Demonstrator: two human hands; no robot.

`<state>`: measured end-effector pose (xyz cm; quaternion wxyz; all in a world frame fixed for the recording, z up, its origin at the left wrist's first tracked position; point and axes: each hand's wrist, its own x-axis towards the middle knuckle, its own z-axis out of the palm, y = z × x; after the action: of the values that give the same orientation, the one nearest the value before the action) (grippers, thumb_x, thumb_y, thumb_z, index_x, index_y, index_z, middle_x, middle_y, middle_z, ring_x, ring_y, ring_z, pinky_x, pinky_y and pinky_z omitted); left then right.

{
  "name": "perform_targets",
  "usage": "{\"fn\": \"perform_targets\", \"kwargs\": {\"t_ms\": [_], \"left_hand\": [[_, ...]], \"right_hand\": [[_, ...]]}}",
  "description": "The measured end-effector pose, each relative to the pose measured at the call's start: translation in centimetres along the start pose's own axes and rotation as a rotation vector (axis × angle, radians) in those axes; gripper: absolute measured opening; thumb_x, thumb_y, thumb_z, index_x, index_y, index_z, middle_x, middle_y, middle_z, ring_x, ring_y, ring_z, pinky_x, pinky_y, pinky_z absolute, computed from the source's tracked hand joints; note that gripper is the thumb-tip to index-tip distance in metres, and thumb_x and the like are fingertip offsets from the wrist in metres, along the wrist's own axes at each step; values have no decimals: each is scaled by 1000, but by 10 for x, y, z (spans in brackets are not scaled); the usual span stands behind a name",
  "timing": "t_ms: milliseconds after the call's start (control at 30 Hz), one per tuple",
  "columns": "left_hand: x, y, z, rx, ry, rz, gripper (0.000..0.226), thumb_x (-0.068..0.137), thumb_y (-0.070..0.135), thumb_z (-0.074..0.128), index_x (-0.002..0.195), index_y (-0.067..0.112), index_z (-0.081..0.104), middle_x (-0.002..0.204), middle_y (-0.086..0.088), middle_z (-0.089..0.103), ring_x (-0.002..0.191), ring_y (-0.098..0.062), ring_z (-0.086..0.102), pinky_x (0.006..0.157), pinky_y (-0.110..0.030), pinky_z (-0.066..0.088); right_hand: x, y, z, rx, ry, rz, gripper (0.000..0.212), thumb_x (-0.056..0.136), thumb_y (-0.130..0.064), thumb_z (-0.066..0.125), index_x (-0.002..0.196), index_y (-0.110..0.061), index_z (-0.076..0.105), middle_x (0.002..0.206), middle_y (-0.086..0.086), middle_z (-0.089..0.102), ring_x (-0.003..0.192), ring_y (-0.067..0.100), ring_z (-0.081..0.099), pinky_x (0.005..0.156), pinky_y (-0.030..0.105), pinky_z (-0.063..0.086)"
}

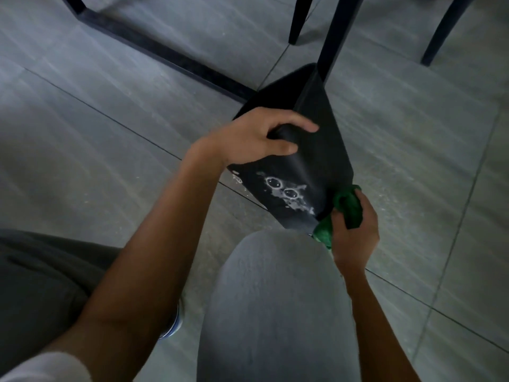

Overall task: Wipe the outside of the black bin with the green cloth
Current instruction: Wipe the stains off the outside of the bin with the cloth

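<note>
The black bin [311,150] lies tipped over on the grey tiled floor, one flat face turned up with a worn white cartoon print on it. My left hand [256,139] grips the bin's upper left edge, fingers curled over it. My right hand [354,230] holds the bunched green cloth [347,208] against the bin's lower right corner. Part of the cloth sticks out below my thumb.
Black table and chair legs [334,37] stand right behind the bin, and a black floor bar [154,48] runs diagonally at upper left. My knee in grey trousers [275,299] sits just below the bin. Small wet spots mark the floor to the bin's left.
</note>
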<state>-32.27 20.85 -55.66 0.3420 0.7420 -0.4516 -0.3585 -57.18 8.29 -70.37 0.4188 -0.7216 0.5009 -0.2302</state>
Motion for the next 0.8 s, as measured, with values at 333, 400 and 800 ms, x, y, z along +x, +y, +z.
{"fn": "perform_targets", "kwargs": {"t_ms": [333, 400, 800], "left_hand": [[-7, -16, 6, -197, 20, 7, 68, 97, 2, 62, 154, 30, 38, 153, 13, 45, 142, -7, 42, 120, -44, 34], [-10, -15, 8, -168, 25, -10, 70, 98, 5, 62, 155, 34, 35, 156, 11, 43, 142, -7, 42, 120, -42, 34], [-17, 5, 19, -149, 278, -13, 54, 103, 10, 55, 154, 18, 38, 120, -34, 53, 110, -34, 47, 94, -37, 42]], "right_hand": [[0, -1, -2, 58, 27, 59, 62, 87, -14, 76, 142, -34, 55, 143, -3, 57, 128, 16, 56, 110, 43, 49], [-1, 0, -2, 68, 29, 77, 62, 87, -14, 76, 142, -32, 56, 144, -2, 57, 129, 17, 56, 110, 43, 49], [1, -5, -22, 39, 16, 74, 61, 87, -19, 76, 142, -37, 56, 142, -5, 59, 126, 16, 57, 109, 46, 50]]}}
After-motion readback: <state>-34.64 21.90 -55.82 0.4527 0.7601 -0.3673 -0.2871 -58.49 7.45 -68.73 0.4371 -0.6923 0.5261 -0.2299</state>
